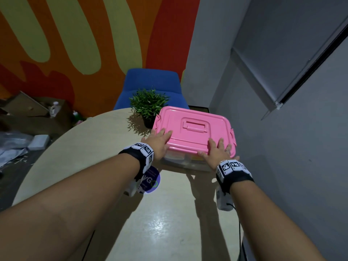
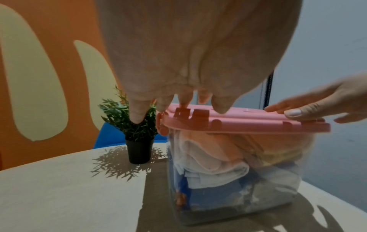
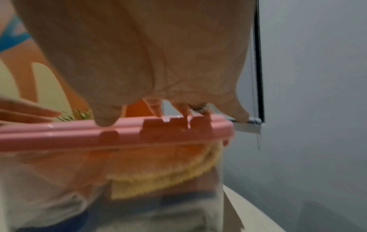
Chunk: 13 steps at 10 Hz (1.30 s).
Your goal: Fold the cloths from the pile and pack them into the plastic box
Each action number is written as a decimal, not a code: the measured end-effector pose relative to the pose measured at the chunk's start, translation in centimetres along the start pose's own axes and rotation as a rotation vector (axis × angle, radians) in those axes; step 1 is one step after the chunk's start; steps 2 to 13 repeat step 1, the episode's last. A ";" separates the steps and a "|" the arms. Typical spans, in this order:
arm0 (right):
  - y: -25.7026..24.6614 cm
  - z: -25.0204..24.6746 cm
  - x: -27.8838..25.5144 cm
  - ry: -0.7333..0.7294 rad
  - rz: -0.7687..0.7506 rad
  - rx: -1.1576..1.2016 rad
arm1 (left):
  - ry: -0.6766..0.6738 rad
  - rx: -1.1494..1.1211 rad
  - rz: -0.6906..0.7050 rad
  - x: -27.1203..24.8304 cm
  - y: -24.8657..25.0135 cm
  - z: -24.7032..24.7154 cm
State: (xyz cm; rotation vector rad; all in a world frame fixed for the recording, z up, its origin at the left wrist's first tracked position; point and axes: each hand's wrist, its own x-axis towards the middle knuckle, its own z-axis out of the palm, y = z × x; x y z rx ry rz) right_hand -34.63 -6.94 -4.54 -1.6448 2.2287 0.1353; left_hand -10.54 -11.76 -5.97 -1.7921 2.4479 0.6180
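Pink lid (image 1: 195,127) sits on the clear box (image 2: 234,180) of folded cloths (image 2: 210,161) on the tabletop (image 1: 90,147), left hand (image 1: 159,141) and right hand (image 1: 216,150) pressing flat, fingers straight. Risk: bulging cloths may keep the lid from seating, or uneven pressure may slide the box toward the nearby edge.

We see a glossy, smooth pink plastic lid (image 1: 195,127) on a clear plastic box (image 2: 234,180). Through its walls the folded cloths (image 2: 210,163) look soft and fuzzy, one yellow cloth (image 3: 158,180) coarsely ribbed. The pale table (image 1: 90,147) top is smooth with a slight sheen. The small plant pot (image 2: 139,151) is matt black plastic.
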 end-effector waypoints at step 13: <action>-1.8 -3.0 -2.3 0.134 -0.104 0.003 | 0.223 -0.078 0.035 -2.2 0.9 -3.1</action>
